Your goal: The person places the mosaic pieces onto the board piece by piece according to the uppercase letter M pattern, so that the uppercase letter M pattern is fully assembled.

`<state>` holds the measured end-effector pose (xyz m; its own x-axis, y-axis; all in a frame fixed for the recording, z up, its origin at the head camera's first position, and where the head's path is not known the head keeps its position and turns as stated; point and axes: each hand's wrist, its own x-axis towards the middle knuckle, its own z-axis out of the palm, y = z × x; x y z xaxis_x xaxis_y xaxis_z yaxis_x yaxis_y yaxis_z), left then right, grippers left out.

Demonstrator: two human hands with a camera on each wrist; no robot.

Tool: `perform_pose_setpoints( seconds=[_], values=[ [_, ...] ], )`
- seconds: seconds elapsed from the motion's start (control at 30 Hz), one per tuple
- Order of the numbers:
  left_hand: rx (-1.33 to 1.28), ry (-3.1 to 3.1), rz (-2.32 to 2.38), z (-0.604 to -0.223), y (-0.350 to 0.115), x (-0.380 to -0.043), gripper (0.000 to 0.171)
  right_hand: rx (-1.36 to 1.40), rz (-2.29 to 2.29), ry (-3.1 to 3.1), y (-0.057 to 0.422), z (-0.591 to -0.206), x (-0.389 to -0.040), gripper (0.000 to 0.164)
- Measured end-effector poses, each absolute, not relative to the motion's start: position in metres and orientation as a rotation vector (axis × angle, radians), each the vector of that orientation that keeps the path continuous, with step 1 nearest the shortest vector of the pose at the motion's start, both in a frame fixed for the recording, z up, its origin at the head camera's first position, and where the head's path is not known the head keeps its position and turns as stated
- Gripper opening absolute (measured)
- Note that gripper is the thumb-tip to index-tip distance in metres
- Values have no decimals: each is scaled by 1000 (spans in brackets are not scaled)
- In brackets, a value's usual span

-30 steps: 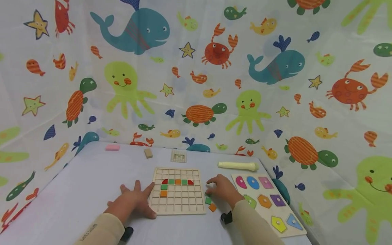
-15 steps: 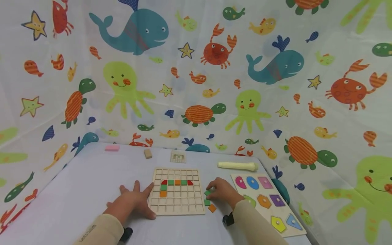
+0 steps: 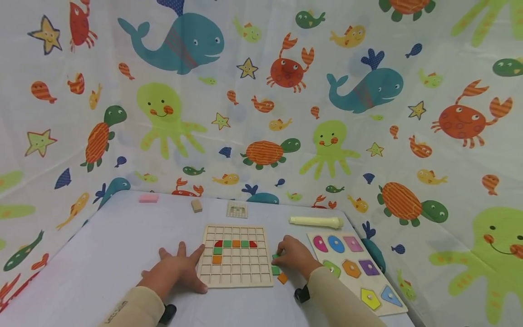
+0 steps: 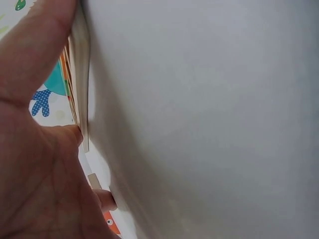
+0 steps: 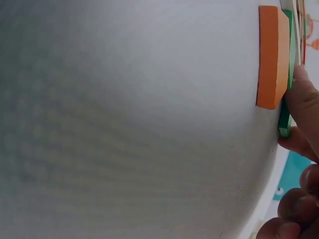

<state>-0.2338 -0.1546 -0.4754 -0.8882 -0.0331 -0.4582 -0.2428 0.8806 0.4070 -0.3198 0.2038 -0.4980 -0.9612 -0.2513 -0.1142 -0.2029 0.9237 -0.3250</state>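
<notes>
A square wooden grid board (image 3: 245, 269) lies on the table, with red, green and orange tiles (image 3: 237, 244) set in a row and two more under its left end. My left hand (image 3: 175, 269) is spread flat at the board's left side, its thumb and a fingertip against the edge, as the left wrist view also shows. Beside the right edge, my right hand (image 3: 297, 256) pinches a green tile (image 5: 285, 119) between thumb and finger, low at the table. Another green tile (image 3: 275, 270) and an orange tile (image 5: 270, 57) lie just nearer to me.
A shape puzzle board (image 3: 359, 284) with knobbed pieces lies at the right. Behind are a pale yellow stick (image 3: 314, 221), a small patterned card (image 3: 237, 210), a tan block (image 3: 197, 206) and a pink block (image 3: 149, 198). A sea-animal curtain (image 3: 245, 177) borders the table's back.
My right hand's fingers have come down and closed on the upper green tile, which has shifted slightly at the board's edge. The left hand stays in place.
</notes>
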Motion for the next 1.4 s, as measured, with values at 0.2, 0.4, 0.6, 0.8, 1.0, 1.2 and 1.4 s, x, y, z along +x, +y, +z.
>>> perform_pose_setpoints(
  seconds=[0.2, 0.4, 0.6, 0.8, 1.0, 1.2, 1.4],
  values=[
    [-177, 2618, 626, -476, -153, -232, 134, -351, -432, 2927, 205, -499, -319, 25],
    [-164, 2615, 621, -478, -154, -234, 133, -371, -450, 2906, 208, -492, -315, 23],
    [-183, 2611, 634, -480, -157, -236, 132, -513, -456, 2878, 209, -490, -317, 11],
    [-160, 2612, 616, -480, -155, -234, 132, -476, -505, 2858, 212, -494, -313, 12],
    [-164, 2625, 607, -473, -153, -230, 130, -325, -685, 2831, 211, -488, -306, 26],
    [-176, 2618, 620, -471, -154, -230, 131, -265, -723, 2881, 203, -485, -301, 24],
    [-183, 2605, 634, -477, -155, -234, 134, -306, -725, 2960, 194, -483, -293, 19]
  ],
)
